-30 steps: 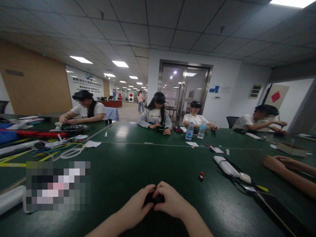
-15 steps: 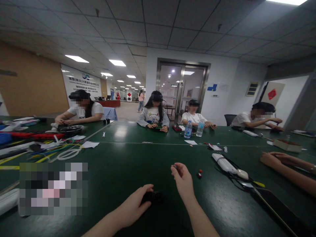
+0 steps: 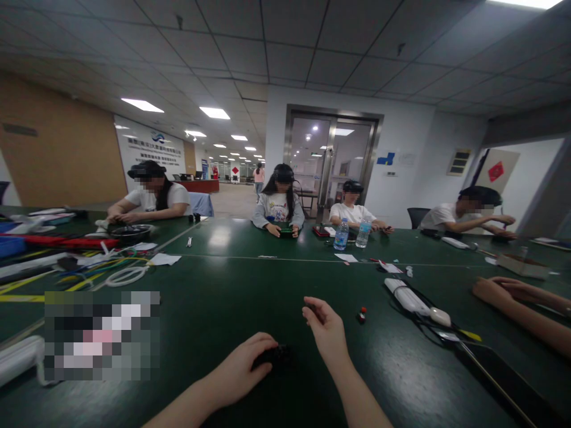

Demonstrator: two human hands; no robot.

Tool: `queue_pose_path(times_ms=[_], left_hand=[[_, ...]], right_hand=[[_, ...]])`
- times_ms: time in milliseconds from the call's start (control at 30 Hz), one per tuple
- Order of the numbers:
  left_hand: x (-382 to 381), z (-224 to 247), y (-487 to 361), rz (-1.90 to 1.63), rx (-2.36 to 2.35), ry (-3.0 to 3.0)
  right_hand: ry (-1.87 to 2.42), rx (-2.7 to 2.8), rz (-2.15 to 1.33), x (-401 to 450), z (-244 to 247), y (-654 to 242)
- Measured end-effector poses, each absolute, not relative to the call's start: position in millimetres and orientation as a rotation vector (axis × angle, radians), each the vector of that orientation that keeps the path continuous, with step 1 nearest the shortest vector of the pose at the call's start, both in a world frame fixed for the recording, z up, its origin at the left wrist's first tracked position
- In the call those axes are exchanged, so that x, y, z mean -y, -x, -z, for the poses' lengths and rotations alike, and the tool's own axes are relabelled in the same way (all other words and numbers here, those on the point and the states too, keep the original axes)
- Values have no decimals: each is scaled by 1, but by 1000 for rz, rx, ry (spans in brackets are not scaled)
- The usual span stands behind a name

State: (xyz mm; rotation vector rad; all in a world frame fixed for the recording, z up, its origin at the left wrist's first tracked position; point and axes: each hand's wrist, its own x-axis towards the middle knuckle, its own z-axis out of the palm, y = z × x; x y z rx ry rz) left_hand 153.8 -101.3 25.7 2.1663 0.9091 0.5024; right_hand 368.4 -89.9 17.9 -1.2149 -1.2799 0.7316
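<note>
My left hand [image 3: 243,365] is closed round one end of a small black object [image 3: 281,355] low over the green table. The object is too dark for its kind to show. Just right of it and farther forward, my right hand [image 3: 326,326] is raised with thumb and forefinger brought close together. Something small and dark seems to sit between those fingertips, but I cannot make it out. To the right of my right hand stands a small dark bottle-like item with a red top [image 3: 362,314].
A white power strip [image 3: 405,296] with black cables and a dark flat device [image 3: 504,371] lie at right, near another person's hands [image 3: 499,291]. Cables and tools clutter the left, with a coiled white cable [image 3: 127,276]. Water bottles [image 3: 341,235] stand farther back, before several seated people.
My right hand has shifted slightly left, its fingertips turned a little more toward the left hand. The left hand keeps its hold on the black object. The view has swung slightly.
</note>
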Motion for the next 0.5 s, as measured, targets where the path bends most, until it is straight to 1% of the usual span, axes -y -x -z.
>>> queue_pose_path(times_ms=[333, 500], left_hand=[[101, -25, -153, -526, -886, -2181], [101, -24, -153, -531, -887, -2185]], right_hand=[[1231, 1282, -787, 95, -25, -364], [1258, 1305, -756, 95, -24, -364]])
